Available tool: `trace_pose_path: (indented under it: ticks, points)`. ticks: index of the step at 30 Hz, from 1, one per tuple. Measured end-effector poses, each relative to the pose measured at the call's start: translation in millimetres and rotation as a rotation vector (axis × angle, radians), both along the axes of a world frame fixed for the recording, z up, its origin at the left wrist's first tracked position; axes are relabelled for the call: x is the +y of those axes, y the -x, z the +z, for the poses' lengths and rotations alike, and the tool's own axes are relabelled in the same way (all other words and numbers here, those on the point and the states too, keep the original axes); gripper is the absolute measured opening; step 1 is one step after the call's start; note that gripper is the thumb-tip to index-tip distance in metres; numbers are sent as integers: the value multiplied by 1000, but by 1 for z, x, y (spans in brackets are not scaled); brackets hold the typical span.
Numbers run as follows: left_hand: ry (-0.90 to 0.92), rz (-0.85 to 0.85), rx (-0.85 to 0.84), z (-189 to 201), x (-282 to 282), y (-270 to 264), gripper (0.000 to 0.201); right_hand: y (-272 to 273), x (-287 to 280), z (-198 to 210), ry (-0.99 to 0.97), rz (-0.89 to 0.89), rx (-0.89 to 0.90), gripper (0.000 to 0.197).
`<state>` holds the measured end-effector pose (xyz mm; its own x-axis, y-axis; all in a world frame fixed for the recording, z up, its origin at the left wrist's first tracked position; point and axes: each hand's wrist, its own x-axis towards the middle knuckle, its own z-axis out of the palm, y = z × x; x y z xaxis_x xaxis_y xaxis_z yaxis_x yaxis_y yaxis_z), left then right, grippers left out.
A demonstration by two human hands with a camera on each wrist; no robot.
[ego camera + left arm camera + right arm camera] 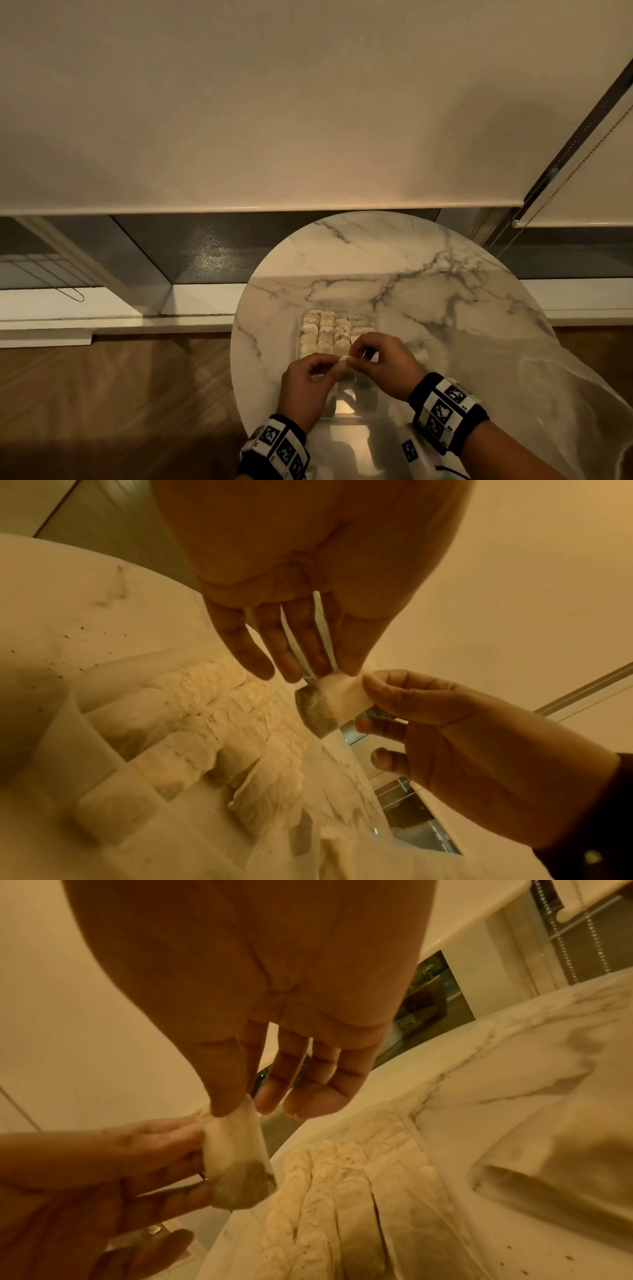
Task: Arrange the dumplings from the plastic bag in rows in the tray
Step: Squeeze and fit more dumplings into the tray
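Observation:
Both hands hover over the near half of a clear tray (346, 409) on the marble table. Together they hold one pale dumpling (344, 359) in the air. My left hand (337, 364) pinches its left end and my right hand (356, 353) pinches its right end. In the left wrist view the dumpling (330, 706) shows a white wrapper with dark filling at its lower corner. In the right wrist view it (236, 1156) hangs from my thumb and forefinger. Several dumplings (330, 330) fill the tray's far half in rows. The plastic bag (568, 394) lies to the right.
The round marble table (394, 270) stands close to a window with lowered roller blinds (274, 102). A bead chain (555, 171) hangs at the right. Wooden floor (120, 394) lies left of the table. Dark crumbs speckle the tabletop (51, 647).

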<state>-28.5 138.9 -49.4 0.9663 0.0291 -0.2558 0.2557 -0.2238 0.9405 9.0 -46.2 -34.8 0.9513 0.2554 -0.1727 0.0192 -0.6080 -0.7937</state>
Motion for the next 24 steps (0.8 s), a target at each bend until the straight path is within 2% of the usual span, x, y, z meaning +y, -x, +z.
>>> trace_pose_path:
  ticks: [5,7,9,11,14,18,20,24]
  points:
    - [-350,92,108,-22,24,3,34,-6,-4,-17,34,-170,15,11]
    - [-429,134,195,-31,37,3,34,-8,-5,-26,137,-80,122,13]
    - [-420,121,275,-40,46,3,33,-9,-3,-32,225,52,289,11]
    - [-402,89,332,-47,51,3,31,-9,1,-39,272,87,391,12]
    - [-374,82,368,-55,54,-1,24,-14,9,-51,408,86,415,13]
    - [-325,69,420,-59,60,-7,15,-23,24,-55,473,67,416,8]
    - [-264,70,468,-61,63,-9,17,-31,31,-57,488,10,393,13]
    - [-154,50,520,-63,67,-15,20,-44,41,-59,501,-92,378,9]
